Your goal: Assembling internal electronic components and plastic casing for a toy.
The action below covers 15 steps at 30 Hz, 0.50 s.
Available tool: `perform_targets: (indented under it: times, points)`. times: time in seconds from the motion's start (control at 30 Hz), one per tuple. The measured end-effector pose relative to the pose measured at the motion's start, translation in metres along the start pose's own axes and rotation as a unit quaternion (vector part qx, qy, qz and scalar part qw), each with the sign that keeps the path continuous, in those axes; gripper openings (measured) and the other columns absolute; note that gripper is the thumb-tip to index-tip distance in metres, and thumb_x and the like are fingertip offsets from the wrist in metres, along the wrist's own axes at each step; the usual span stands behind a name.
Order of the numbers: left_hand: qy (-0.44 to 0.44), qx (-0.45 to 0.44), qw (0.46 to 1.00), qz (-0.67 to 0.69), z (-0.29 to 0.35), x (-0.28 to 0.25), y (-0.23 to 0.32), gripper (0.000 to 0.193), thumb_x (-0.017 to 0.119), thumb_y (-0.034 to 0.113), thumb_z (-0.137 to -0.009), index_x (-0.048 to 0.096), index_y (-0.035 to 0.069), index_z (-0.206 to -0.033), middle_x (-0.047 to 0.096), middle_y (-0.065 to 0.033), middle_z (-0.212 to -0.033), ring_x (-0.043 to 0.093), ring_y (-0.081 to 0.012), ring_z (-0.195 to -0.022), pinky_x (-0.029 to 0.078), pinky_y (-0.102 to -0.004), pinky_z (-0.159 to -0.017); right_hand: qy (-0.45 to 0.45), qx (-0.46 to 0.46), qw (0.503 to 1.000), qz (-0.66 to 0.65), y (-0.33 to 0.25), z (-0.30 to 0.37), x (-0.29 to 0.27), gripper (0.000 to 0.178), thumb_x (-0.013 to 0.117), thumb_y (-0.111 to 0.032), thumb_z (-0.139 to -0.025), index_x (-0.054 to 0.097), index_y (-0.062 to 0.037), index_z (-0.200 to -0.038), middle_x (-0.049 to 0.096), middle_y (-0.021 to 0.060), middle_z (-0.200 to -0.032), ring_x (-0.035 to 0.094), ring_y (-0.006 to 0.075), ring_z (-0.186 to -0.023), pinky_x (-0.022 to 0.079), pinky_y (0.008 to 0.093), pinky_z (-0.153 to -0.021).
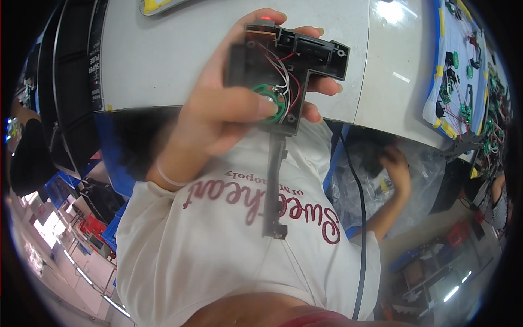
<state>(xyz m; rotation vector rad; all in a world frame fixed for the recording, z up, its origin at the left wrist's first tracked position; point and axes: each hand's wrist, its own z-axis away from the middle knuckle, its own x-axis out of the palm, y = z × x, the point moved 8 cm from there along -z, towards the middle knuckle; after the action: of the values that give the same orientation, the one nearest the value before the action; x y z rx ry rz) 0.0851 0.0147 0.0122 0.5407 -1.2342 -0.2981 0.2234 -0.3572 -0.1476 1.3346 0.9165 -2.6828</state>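
My left hand (218, 114) is closed round a black plastic half shell (294, 82), shaped like a toy gun, held up over the table's near edge. Its thumb presses on a round green-rimmed speaker (277, 106) inside the shell. Red and white wires (280, 71) run from the speaker, and a red light glows at the shell's top. A long narrow black part hangs below, in front of my white shirt. Off to the right, my right hand (396, 166) reaches down into a clear plastic bag (354, 191), its fingers curled at dark pieces that are hard to make out.
The white table (152, 65) spans the far side. At its right lies a blue-edged sheet (433, 109) with yellow tape, green circuit boards and wires. A black cable (362, 218) hangs between me and the bag. Another person's striped sleeve (498, 201) shows far right.
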Motion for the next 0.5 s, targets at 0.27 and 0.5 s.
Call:
perform_targets:
  times: [0.27,0.5]
  points:
    - [-0.021,-0.014,0.999,0.022,0.014,-0.013,0.004,0.08,0.049,-0.004,-0.061,0.029,0.017,-0.135,0.029,-0.0217,-0.138,0.052,-0.043,-0.106,0.055,-0.0434,-0.073,0.328,-0.317,0.879,-0.14,-0.222,0.029,-0.154,0.026,0.053,0.002,-0.081,0.057,0.0078,-0.106,0.06,0.021,-0.101,0.061,0.0259,-0.089,0.049,0.0329,-0.077]
    - [0.032,0.047,0.997,0.058,0.038,-0.04,0.021,0.08,0.052,-0.003,-0.059,0.034,0.017,-0.134,0.034,-0.0199,-0.137,0.053,-0.0404,-0.107,0.052,-0.0475,-0.076,0.149,-0.423,0.883,0.138,-0.33,-0.033,-0.053,0.059,0.065,-0.002,-0.067,0.055,-0.0111,-0.125,0.051,0.0093,-0.129,0.05,0.0298,-0.114,0.04,0.0352,-0.094]
